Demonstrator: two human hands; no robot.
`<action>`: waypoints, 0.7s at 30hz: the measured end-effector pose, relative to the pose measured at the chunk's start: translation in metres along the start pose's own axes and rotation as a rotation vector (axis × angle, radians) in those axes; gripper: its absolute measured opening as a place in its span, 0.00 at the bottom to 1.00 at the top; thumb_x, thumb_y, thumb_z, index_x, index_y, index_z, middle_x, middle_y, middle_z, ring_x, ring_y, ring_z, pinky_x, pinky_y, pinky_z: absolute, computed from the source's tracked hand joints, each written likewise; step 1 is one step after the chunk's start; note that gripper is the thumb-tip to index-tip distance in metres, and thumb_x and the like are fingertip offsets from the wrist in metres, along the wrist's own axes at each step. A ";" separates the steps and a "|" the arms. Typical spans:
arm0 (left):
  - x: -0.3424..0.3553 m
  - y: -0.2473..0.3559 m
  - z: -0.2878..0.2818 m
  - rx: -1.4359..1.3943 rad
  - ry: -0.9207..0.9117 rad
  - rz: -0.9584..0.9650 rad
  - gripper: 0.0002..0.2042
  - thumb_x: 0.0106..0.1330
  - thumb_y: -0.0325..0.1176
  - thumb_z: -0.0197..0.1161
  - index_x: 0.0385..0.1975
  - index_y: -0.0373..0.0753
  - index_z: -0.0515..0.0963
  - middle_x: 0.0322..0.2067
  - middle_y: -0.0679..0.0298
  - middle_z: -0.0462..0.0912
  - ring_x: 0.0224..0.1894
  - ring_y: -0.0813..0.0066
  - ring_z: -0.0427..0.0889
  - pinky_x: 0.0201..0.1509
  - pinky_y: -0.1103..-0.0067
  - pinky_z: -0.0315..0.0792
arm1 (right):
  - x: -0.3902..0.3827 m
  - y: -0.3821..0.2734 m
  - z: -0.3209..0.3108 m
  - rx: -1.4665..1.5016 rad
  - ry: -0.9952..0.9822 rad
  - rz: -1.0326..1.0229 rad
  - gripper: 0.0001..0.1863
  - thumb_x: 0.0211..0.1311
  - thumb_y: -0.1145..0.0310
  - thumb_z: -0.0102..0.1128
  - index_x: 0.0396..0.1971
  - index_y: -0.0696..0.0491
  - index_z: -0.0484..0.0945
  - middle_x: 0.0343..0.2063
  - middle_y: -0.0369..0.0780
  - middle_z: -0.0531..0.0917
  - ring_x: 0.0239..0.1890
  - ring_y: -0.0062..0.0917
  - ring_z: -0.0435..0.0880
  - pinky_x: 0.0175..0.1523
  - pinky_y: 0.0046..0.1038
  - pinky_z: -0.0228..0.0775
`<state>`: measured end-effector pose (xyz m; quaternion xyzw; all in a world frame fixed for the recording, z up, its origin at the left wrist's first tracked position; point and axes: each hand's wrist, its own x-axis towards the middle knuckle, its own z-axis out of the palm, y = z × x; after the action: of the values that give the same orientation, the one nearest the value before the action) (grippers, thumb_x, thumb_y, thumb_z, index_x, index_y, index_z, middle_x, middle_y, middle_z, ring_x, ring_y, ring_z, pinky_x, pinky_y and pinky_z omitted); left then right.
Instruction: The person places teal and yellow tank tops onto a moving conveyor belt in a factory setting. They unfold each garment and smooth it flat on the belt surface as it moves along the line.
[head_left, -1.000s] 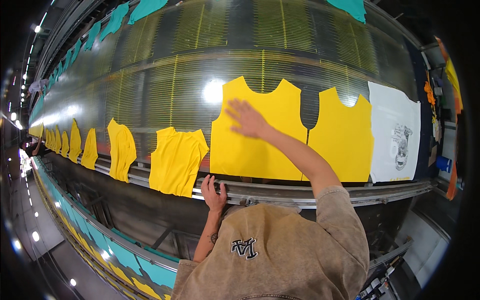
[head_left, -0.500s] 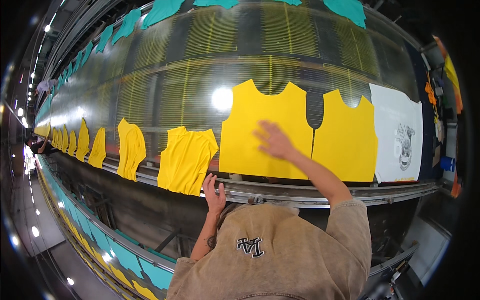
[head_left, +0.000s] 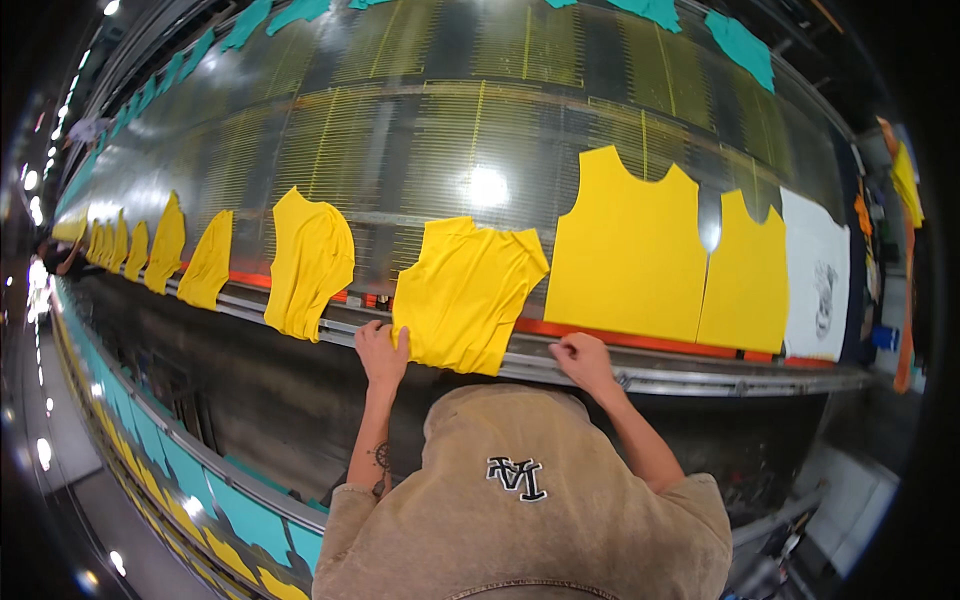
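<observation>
A wrinkled yellow shirt-shaped fabric piece [head_left: 465, 295] lies over the table's near rail in front of me. At its lower left edge is my left hand [head_left: 382, 353], resting at the rail with its fingers apart and the thumb against the cloth. To the right of this piece, my right hand [head_left: 583, 362] is at the rail with its fingers curled together and nothing visible in them. Beyond that hand, a larger yellow fabric piece [head_left: 630, 250] lies flat and smooth, with another smooth yellow piece [head_left: 745, 275] alongside.
A white printed fabric piece [head_left: 815, 275] lies at the far right. More crumpled yellow pieces [head_left: 310, 265] hang along the near rail [head_left: 690, 380] to the left. Teal pieces [head_left: 742, 48] line the far edge of the long shiny table [head_left: 400, 190]. Another person [head_left: 70, 258] stands far left.
The view and my body have shifted leftward along the table. My right hand has come off the large smooth yellow piece to the rail. My left hand has moved to the wrinkled piece's left edge.
</observation>
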<state>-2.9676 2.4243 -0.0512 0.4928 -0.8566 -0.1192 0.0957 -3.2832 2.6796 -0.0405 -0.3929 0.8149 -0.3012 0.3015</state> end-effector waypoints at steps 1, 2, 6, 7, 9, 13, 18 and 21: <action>0.003 -0.006 0.000 -0.065 -0.041 0.050 0.15 0.62 0.38 0.67 0.42 0.32 0.81 0.47 0.48 0.78 0.55 0.45 0.71 0.59 0.55 0.66 | 0.000 -0.027 0.023 0.053 -0.034 0.086 0.18 0.57 0.53 0.70 0.23 0.55 0.83 0.23 0.43 0.84 0.27 0.39 0.85 0.35 0.38 0.76; 0.005 -0.009 -0.001 -0.134 -0.032 0.088 0.13 0.61 0.37 0.68 0.38 0.35 0.80 0.43 0.51 0.80 0.52 0.46 0.73 0.58 0.56 0.66 | 0.002 -0.052 0.044 0.033 -0.049 0.143 0.18 0.57 0.54 0.70 0.24 0.55 0.83 0.24 0.45 0.85 0.29 0.42 0.85 0.35 0.40 0.76; 0.018 -0.018 -0.018 -0.254 -0.214 0.083 0.10 0.63 0.36 0.67 0.34 0.36 0.77 0.33 0.53 0.83 0.42 0.45 0.78 0.51 0.58 0.70 | 0.013 -0.110 0.091 -0.325 -0.112 0.242 0.16 0.57 0.54 0.70 0.27 0.54 0.83 0.27 0.48 0.86 0.33 0.46 0.86 0.38 0.44 0.77; 0.019 -0.022 -0.025 -0.372 -0.283 0.014 0.10 0.65 0.35 0.66 0.36 0.36 0.77 0.32 0.53 0.83 0.40 0.48 0.80 0.48 0.61 0.71 | 0.012 -0.115 0.097 -0.323 -0.126 0.283 0.16 0.57 0.54 0.69 0.28 0.54 0.83 0.27 0.48 0.86 0.34 0.46 0.86 0.39 0.44 0.77; 0.027 -0.028 -0.032 -0.608 -0.420 -0.133 0.09 0.68 0.35 0.63 0.39 0.36 0.76 0.32 0.52 0.84 0.36 0.53 0.83 0.42 0.65 0.73 | 0.012 -0.117 0.102 -0.292 -0.110 0.322 0.16 0.57 0.55 0.69 0.29 0.54 0.83 0.28 0.49 0.86 0.35 0.47 0.86 0.40 0.45 0.78; 0.046 -0.047 -0.039 -0.976 -0.576 -0.181 0.09 0.75 0.34 0.57 0.43 0.33 0.76 0.33 0.57 0.87 0.32 0.75 0.84 0.35 0.77 0.74 | 0.000 -0.112 0.101 -0.140 -0.048 0.294 0.13 0.55 0.61 0.67 0.31 0.57 0.84 0.29 0.48 0.86 0.36 0.47 0.86 0.40 0.44 0.76; 0.070 -0.061 -0.035 -1.627 -0.657 -0.392 0.12 0.79 0.36 0.53 0.45 0.32 0.77 0.39 0.65 0.87 0.34 0.80 0.84 0.41 0.83 0.76 | -0.019 -0.100 0.071 0.354 0.167 0.203 0.09 0.65 0.67 0.65 0.35 0.59 0.82 0.27 0.35 0.83 0.30 0.19 0.76 0.37 0.24 0.69; 0.075 -0.063 -0.025 -2.157 -0.777 -0.599 0.19 0.76 0.45 0.56 0.54 0.34 0.76 0.49 0.60 0.85 0.47 0.73 0.86 0.52 0.76 0.80 | -0.023 -0.094 0.067 1.452 0.305 0.180 0.18 0.75 0.60 0.50 0.51 0.59 0.78 0.49 0.41 0.84 0.51 0.27 0.82 0.57 0.30 0.71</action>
<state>-2.9461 2.3264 -0.0431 0.2692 -0.1357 -0.9393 0.1637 -3.1791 2.6339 -0.0092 0.0194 0.4728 -0.7889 0.3921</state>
